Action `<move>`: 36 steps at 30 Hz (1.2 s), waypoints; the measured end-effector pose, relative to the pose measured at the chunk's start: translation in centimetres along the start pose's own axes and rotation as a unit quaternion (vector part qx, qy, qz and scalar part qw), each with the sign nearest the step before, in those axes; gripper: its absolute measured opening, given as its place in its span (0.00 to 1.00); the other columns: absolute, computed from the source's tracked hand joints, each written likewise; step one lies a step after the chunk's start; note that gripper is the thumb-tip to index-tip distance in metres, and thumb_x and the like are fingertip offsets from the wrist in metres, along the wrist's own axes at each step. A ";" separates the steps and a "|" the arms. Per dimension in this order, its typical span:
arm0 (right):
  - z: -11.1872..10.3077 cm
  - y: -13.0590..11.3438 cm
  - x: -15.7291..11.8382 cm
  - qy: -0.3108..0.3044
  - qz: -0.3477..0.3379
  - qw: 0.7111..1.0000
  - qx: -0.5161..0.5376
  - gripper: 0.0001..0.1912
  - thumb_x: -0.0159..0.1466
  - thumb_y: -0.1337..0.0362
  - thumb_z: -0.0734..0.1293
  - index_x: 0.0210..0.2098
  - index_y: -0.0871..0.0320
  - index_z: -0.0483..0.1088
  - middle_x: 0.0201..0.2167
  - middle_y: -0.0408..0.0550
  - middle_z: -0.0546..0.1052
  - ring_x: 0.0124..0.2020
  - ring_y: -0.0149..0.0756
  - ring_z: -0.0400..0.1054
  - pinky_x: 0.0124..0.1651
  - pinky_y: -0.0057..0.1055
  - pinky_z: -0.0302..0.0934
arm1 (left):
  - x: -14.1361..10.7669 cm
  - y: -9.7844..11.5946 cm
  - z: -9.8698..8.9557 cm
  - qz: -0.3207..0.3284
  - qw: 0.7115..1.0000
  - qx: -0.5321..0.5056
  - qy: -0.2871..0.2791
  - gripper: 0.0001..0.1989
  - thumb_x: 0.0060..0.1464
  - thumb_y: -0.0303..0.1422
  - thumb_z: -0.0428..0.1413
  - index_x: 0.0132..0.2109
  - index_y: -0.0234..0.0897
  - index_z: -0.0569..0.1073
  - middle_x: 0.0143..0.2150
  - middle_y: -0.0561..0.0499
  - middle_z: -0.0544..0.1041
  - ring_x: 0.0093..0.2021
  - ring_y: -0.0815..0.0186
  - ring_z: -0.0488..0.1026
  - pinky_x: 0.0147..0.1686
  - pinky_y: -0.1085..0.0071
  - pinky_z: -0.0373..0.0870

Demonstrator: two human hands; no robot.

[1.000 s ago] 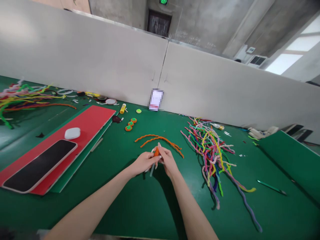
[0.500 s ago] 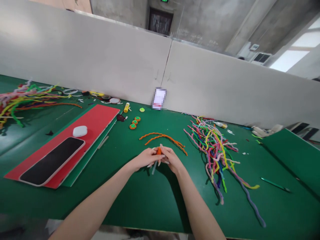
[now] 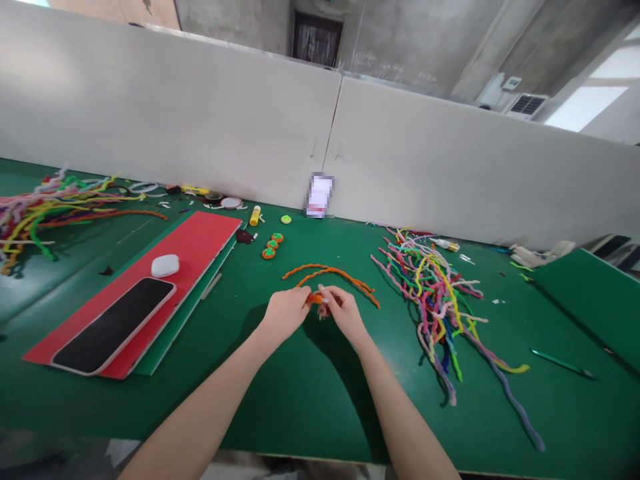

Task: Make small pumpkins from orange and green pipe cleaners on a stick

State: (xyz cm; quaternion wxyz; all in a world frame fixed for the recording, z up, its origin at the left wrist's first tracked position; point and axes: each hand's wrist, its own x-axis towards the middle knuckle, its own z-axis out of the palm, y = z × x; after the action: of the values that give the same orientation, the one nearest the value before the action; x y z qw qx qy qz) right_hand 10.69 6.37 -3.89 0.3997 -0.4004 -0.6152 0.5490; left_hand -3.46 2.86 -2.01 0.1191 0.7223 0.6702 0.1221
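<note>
My left hand (image 3: 289, 308) and my right hand (image 3: 342, 309) meet above the middle of the green table, both closed. Between their fingertips is a short, fuzzy orange pipe cleaner piece (image 3: 315, 298), pinched from both sides and apparently wound up; its exact form is partly hidden. Just beyond the hands lie loose orange pipe cleaners (image 3: 333, 269), slightly bent. Farther off to the left, three small orange rounds with green tops (image 3: 273, 245) sit in a row.
Right of the hands spreads a tangled heap of coloured pipe cleaners (image 3: 435, 287). On the left, a black-screened phone (image 3: 115, 325) and white case (image 3: 165, 265) rest on a red board (image 3: 200, 233). A glue stick (image 3: 255, 215), propped phone (image 3: 319, 195) and green pencil (image 3: 563, 364) lie around.
The pale stick that pointed down from my fingers no longer shows. My left hand has turned over, back upward, and the orange piece now lies sideways between the hands. The view has shifted slightly.
</note>
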 end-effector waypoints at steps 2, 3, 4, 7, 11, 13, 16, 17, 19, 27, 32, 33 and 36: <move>0.1 0.1 -0.1 0.018 -0.004 1.000 -0.003 0.19 0.59 0.48 0.58 0.27 0.59 0.64 0.15 0.39 0.64 0.15 0.27 0.59 0.20 0.25 0.54 | 0.2 -0.3 0.2 -0.006 1.000 0.007 0.010 0.10 0.52 0.28 0.43 0.37 0.37 0.68 0.35 0.48 0.74 0.34 0.62 0.72 0.30 0.71 0.61; 0.1 0.1 -0.1 0.024 -0.007 1.000 -0.013 0.20 0.59 0.48 0.56 0.26 0.58 0.63 0.14 0.38 0.63 0.14 0.27 0.59 0.19 0.25 0.54 | 0.2 -0.4 0.2 -0.013 1.000 0.007 0.015 0.10 0.52 0.27 0.44 0.38 0.37 0.68 0.35 0.48 0.74 0.35 0.62 0.72 0.30 0.71 0.61; 0.0 0.1 -0.2 0.025 -0.013 0.999 -0.036 0.20 0.60 0.48 0.56 0.25 0.58 0.62 0.14 0.38 0.62 0.14 0.27 0.58 0.19 0.25 0.53 | 0.3 -0.5 0.3 -0.019 1.000 0.005 0.019 0.10 0.51 0.27 0.44 0.39 0.38 0.68 0.36 0.48 0.74 0.35 0.62 0.72 0.30 0.71 0.61; -0.1 0.3 -0.6 -0.001 -0.041 0.986 -0.162 0.20 0.60 0.48 0.57 0.22 0.57 0.62 0.13 0.39 0.64 0.15 0.28 0.59 0.22 0.25 0.53 | 0.3 -0.7 0.3 -0.036 0.999 -0.016 0.022 0.11 0.52 0.27 0.44 0.40 0.39 0.68 0.37 0.49 0.75 0.36 0.62 0.72 0.31 0.71 0.62; -0.2 0.9 -0.7 -0.023 -0.060 0.961 -0.270 0.22 0.63 0.51 0.53 0.20 0.56 0.62 0.13 0.41 0.66 0.17 0.30 0.61 0.25 0.26 0.52 | 0.5 -1.0 0.6 -0.045 0.997 -0.058 0.041 0.11 0.53 0.28 0.44 0.41 0.39 0.69 0.37 0.49 0.75 0.35 0.63 0.72 0.31 0.72 0.62; -0.2 1.2 -0.5 -0.011 -0.056 0.957 -0.284 0.22 0.63 0.52 0.52 0.20 0.56 0.62 0.13 0.42 0.66 0.16 0.30 0.61 0.25 0.26 0.52 | 0.6 -1.1 0.7 -0.042 0.994 -0.093 0.043 0.11 0.53 0.30 0.45 0.41 0.40 0.69 0.36 0.50 0.76 0.33 0.64 0.72 0.31 0.72 0.62; -0.5 1.4 -0.2 0.028 -0.048 0.954 -0.294 0.20 0.64 0.53 0.52 0.22 0.56 0.61 0.14 0.42 0.66 0.16 0.30 0.61 0.24 0.26 0.51 | 0.7 -1.0 0.7 -0.024 0.981 -0.189 0.023 0.14 0.53 0.36 0.48 0.47 0.42 0.67 0.34 0.52 0.75 0.27 0.67 0.71 0.29 0.73 0.63; -0.6 1.5 -0.1 0.043 -0.048 0.954 -0.294 0.20 0.64 0.53 0.51 0.22 0.56 0.60 0.15 0.41 0.66 0.17 0.30 0.61 0.24 0.26 0.51 | 0.7 -0.9 0.6 -0.017 0.973 -0.232 0.014 0.16 0.53 0.38 0.47 0.49 0.43 0.64 0.33 0.53 0.75 0.25 0.68 0.71 0.28 0.73 0.64; -0.9 1.5 0.0 0.065 -0.051 0.953 -0.292 0.19 0.65 0.54 0.51 0.23 0.56 0.60 0.16 0.41 0.66 0.17 0.30 0.60 0.25 0.26 0.51 | 0.6 -0.9 0.3 -0.015 0.951 -0.308 0.003 0.20 0.54 0.43 0.45 0.53 0.43 0.60 0.33 0.53 0.76 0.23 0.69 0.71 0.27 0.74 0.65; -1.8 1.5 0.1 0.073 -0.094 0.939 -0.322 0.16 0.66 0.58 0.48 0.28 0.56 0.60 0.22 0.44 0.66 0.20 0.30 0.60 0.26 0.27 0.52 | 1.4 -3.5 -0.5 -0.079 0.962 -0.208 0.155 0.18 0.58 0.41 0.40 0.49 0.38 0.65 0.40 0.47 0.74 0.39 0.64 0.71 0.39 0.70 0.64; -1.4 1.0 -0.1 0.083 -0.141 0.905 -0.392 0.16 0.66 0.59 0.48 0.30 0.57 0.61 0.25 0.45 0.66 0.23 0.31 0.62 0.27 0.26 0.53 | 1.3 -3.0 -0.2 0.014 0.982 -0.086 0.168 0.18 0.59 0.38 0.41 0.36 0.37 0.73 0.38 0.47 0.73 0.44 0.62 0.66 0.45 0.65 0.59; -1.3 0.9 -0.1 0.089 -0.149 0.896 -0.408 0.17 0.66 0.59 0.48 0.30 0.57 0.62 0.26 0.46 0.66 0.24 0.32 0.62 0.27 0.26 0.52 | 1.2 -2.5 0.1 0.025 0.982 -0.057 0.180 0.18 0.59 0.38 0.41 0.35 0.37 0.72 0.38 0.47 0.72 0.44 0.61 0.65 0.45 0.64 0.58; -1.0 0.9 -0.2 0.110 -0.165 0.877 -0.438 0.18 0.67 0.59 0.47 0.31 0.57 0.62 0.27 0.46 0.67 0.24 0.32 0.63 0.25 0.26 0.51 | 0.8 -1.3 0.7 0.068 0.978 -0.018 0.199 0.17 0.59 0.37 0.41 0.31 0.36 0.71 0.39 0.46 0.70 0.45 0.61 0.63 0.46 0.62 0.57</move>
State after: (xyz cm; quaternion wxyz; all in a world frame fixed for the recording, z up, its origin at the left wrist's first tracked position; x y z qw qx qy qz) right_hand 11.72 6.63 -4.76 0.3332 -0.4849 -0.8021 0.1019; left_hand -4.40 3.75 -3.12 -0.0123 0.7253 0.6274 0.2829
